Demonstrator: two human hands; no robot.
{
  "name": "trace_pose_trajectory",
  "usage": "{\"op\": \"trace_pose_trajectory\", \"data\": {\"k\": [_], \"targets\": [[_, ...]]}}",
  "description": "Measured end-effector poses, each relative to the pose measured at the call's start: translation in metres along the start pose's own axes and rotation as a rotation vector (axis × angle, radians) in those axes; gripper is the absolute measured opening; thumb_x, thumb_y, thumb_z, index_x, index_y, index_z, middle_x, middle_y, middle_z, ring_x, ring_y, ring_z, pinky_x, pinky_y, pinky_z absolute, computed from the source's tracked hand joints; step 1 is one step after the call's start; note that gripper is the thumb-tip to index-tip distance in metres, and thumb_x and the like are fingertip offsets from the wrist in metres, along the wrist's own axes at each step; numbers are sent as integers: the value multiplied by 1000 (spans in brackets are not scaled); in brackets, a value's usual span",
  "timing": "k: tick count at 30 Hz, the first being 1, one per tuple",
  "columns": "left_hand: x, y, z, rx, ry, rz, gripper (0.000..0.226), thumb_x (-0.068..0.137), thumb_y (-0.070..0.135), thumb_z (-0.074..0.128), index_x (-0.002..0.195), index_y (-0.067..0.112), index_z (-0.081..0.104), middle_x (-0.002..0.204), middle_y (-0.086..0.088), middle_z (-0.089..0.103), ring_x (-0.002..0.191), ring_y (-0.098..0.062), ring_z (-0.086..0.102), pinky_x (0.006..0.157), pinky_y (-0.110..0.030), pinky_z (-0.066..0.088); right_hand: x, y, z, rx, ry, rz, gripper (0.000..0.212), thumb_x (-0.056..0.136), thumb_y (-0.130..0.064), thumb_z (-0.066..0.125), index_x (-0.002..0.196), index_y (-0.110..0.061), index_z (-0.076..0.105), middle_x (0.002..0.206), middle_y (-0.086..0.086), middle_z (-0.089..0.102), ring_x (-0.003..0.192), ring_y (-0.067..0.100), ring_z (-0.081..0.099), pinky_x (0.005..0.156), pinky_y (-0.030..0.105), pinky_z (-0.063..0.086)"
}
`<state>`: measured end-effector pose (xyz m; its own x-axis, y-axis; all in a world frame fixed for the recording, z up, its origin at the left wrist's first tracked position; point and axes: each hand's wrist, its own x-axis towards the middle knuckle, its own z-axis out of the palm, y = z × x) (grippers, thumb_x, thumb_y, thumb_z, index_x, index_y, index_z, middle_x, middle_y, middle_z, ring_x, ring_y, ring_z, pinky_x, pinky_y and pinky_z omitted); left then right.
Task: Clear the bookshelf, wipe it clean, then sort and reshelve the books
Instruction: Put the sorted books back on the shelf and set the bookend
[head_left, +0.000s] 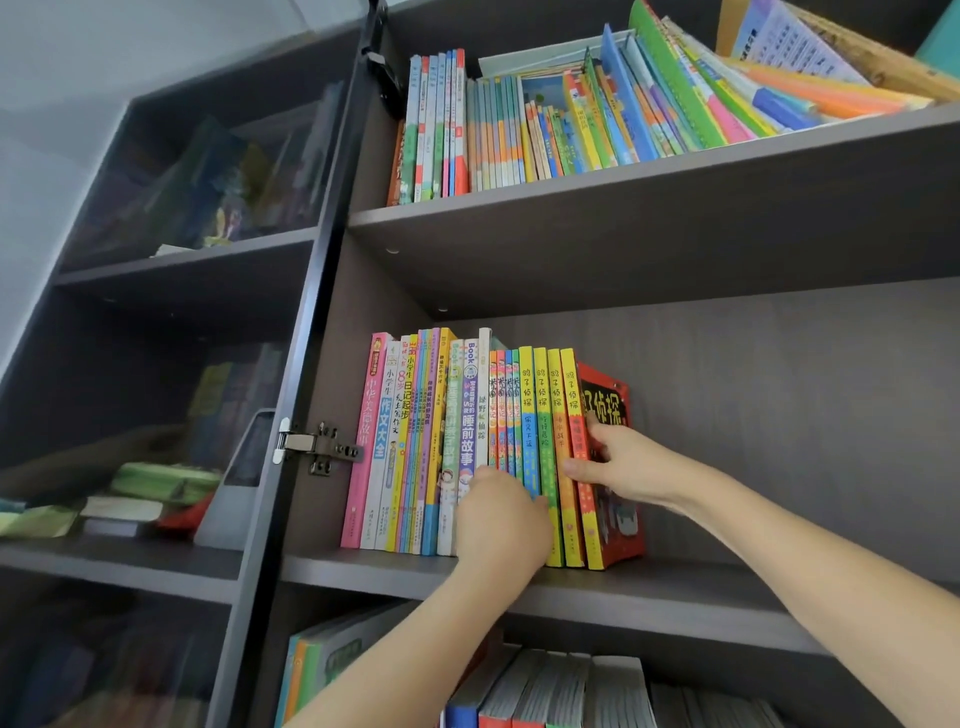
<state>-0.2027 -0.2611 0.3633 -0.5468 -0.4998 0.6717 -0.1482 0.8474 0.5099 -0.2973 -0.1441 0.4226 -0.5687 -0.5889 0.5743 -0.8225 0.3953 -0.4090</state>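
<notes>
The row of books (415, 441) on the left of the middle shelf (675, 608) seems to be being cleared: its end books (597, 519) are pinched by the fingers (610, 434) of the right hand (618, 462), the hold of the left hand (498, 519) cannot be told, and next the bunch must be pulled out level.

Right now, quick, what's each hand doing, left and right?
Left hand: against the book spines, fingers hidden, grip cannot be told.
Right hand: grips the red-covered book at the row's end, thumb in front.
</notes>
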Motion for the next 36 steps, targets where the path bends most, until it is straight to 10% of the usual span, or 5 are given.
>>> {"op": "trace_pose_trajectory", "data": {"k": [8, 17, 28, 36], "targets": [[-7, -4, -8, -88, -23, 22, 44, 92, 27, 58, 123, 0, 44, 117, -14, 59, 105, -29, 59, 75, -29, 40, -14, 2, 14, -57, -41, 30, 93, 94, -38, 55, 151, -26, -18, 155, -1, 30, 136, 19, 40, 113, 36, 32], [-12, -21, -21, -239, 11, -33, 38, 97, 29, 53, 122, 6, 37, 119, -9, 61, 93, -19, 63, 59, -20, 46, -25, -5, 14, -145, 236, 50, 92, 85, -64, 52, 154, -23, 7, 146, -1, 45, 128, 21, 50, 101, 47, 47], [-20, -43, -44, -224, 81, -2, 32, 98, 25, 48, 118, 2, 39, 72, 3, 47, 59, -8, 47, 44, -20, 33, -32, -12, 10, -161, 358, 88, 94, 82, -71, 46, 153, -22, 8, 148, 1, 43, 127, 25, 52, 98, 50, 48], [-61, -51, -89, -167, 88, 22, 32, 97, 28, 51, 121, 10, 42, 103, 0, 57, 76, -10, 54, 50, -16, 35, -100, -59, 28, -202, 630, -279, 31, 96, -37, 52, 118, -17, 61, 103, -3, 70, 84, 10, 65, 67, 22, 47]]}}
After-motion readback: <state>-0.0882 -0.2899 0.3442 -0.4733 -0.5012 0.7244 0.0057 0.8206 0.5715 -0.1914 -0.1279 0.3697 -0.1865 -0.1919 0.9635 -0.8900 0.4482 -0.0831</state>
